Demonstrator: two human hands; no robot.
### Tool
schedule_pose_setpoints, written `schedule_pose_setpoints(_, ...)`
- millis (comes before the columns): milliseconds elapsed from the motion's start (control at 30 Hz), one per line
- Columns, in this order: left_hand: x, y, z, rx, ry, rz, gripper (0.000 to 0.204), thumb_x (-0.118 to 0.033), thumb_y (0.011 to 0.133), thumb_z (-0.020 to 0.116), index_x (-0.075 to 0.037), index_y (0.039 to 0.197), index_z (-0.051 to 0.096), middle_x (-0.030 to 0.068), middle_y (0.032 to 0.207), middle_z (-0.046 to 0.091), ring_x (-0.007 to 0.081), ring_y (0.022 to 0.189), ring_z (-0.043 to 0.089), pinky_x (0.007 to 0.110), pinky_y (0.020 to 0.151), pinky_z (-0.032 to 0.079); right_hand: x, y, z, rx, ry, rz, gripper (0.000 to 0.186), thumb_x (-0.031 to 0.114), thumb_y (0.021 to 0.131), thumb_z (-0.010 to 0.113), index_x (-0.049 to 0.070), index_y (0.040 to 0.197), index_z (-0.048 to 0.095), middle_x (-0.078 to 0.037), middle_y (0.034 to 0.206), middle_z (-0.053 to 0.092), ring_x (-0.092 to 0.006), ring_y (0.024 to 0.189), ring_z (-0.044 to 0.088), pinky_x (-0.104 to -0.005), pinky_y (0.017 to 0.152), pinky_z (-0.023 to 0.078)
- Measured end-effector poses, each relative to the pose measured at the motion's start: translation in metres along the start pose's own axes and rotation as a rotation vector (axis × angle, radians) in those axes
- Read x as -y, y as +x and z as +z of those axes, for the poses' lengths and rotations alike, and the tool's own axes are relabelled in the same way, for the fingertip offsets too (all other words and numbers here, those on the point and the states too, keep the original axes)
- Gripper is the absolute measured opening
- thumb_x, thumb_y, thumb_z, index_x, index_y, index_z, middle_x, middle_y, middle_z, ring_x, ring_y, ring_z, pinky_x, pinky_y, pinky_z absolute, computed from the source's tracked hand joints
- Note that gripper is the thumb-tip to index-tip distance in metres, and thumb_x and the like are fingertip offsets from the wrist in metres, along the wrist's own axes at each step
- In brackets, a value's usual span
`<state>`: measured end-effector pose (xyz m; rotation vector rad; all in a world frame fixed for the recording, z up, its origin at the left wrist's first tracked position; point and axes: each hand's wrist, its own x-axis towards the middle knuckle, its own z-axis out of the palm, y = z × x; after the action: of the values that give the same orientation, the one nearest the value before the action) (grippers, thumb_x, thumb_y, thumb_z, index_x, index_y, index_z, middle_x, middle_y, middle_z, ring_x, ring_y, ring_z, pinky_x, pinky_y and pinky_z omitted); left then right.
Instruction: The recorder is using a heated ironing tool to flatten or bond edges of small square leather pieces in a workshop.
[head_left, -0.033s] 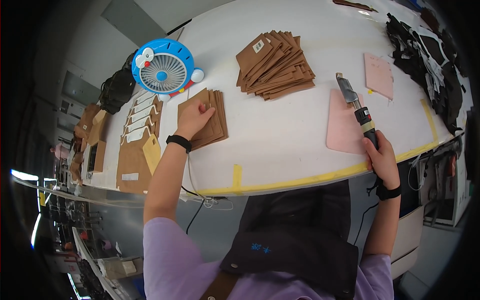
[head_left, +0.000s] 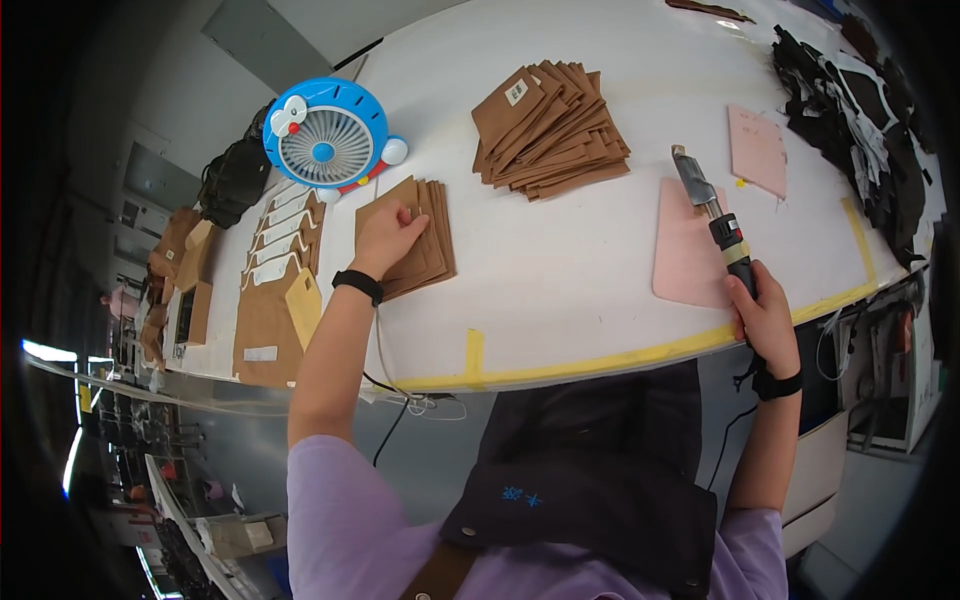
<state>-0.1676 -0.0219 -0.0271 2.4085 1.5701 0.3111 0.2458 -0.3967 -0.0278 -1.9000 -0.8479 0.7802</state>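
My right hand (head_left: 768,322) grips the tool (head_left: 728,232) by its handle (head_left: 740,268) near the surface's (head_left: 550,290) front edge; my left hand (head_left: 388,242) rests, perhaps pinching, I can't tell, on brown pieces (head_left: 432,252), probably light.  Edges suit lifting.

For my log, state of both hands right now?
Left hand: curled on the smaller brown stack; whether it grips cannot be told.
Right hand: closed, holding the black-handled tool.

smaller brown stack (head_left: 437,240): part-hidden by left grip (head_left: 388,241) | tool handle (head_left: 739,268): part-hidden by right grip (head_left: 769,320)
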Motion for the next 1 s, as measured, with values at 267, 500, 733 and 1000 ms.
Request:
schedule_pose_setpoints(267,0.028,0.018,0.008,-0.010,-0.286,-0.073,0.024,-0.025,0.087,0.067,-0.001,0.083,0.064,0.0120,0.074,0.068,0.0260,0.071,0.066,0.039,0.068,0.052,0.000,-0.001,-0.002,0.004,-0.009,0.001,0.037,0.030,0.100,0.065,-0.005,0.109,0.057,-0.001,0.057,0.051,-0.0094,0.042,0.048,-0.0270,0.043,0.039)
schedule_pose_setpoints(500,0.033,0.027,0.006,-0.078,-0.324,-0.127,0.019,-0.019,0.086,0.067,-0.001,0.082,0.065,0.0080,0.071,0.066,0.0194,0.065,0.063,0.035,0.064,0.052,0.002,0.002,0.003,0.014,-0.001,-0.017,0.038,0.030,0.100,0.066,-0.006,0.112,0.057,-0.001,0.057,0.051,-0.0094,0.042,0.048,-0.0272,0.042,0.039)
schedule_pose_setpoints(733,-0.011,-0.002,-0.023,0.197,-0.572,-0.147,0.014,-0.009,0.088,0.068,-0.005,0.079,0.059,0.0016,0.067,0.060,0.0107,0.054,0.056,0.026,0.049,0.043,0.000,0.000,-0.002,0.016,0.038,0.003,0.036,0.030,0.100,0.066,-0.004,0.109,0.057,-0.001,0.058,0.050,-0.0087,0.043,0.047,-0.0265,0.042,0.038)
schedule_pose_setpoints(1000,0.009,0.022,-0.002,-0.043,-0.452,-0.112,0.014,-0.012,0.090,0.069,-0.002,0.095,0.062,0.0081,0.085,0.068,0.0177,0.077,0.067,0.032,0.067,0.053,0.000,0.000,0.000,0.004,0.035,-0.006,0.035,0.029,0.100,0.066,-0.004,0.109,0.057,0.000,0.058,0.050,-0.0085,0.043,0.047,-0.0263,0.043,0.038)
